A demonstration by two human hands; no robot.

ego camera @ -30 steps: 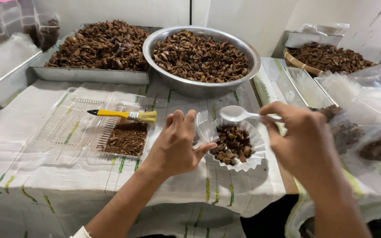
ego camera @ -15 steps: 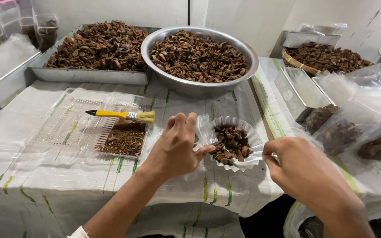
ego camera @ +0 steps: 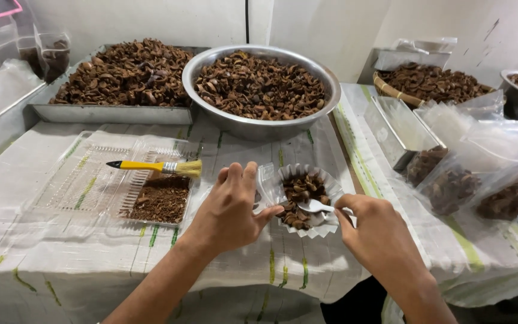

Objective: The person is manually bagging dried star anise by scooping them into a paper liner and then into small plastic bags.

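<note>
The left hand (ego camera: 229, 207) rests with loosely curled fingers against the rim of a small fluted white paper cup (ego camera: 324, 180) holding brown dried pieces, near the front of the cloth-covered surface (ego camera: 43, 264). The right hand (ego camera: 376, 231) pinches a white plastic spoon (ego camera: 314, 206), its bowl dipped into the cup's contents. Left of the cup, a clear plastic tray (ego camera: 85, 186) holds brown crumbs in one corner, with a yellow-handled brush (ego camera: 157, 167) lying across it. Behind stand a round metal bowl (ego camera: 259, 123) and a rectangular metal tray (ego camera: 109, 113), both heaped with the same brown pieces. To the right, clear plastic bags (ego camera: 481, 186) contain more.
</note>
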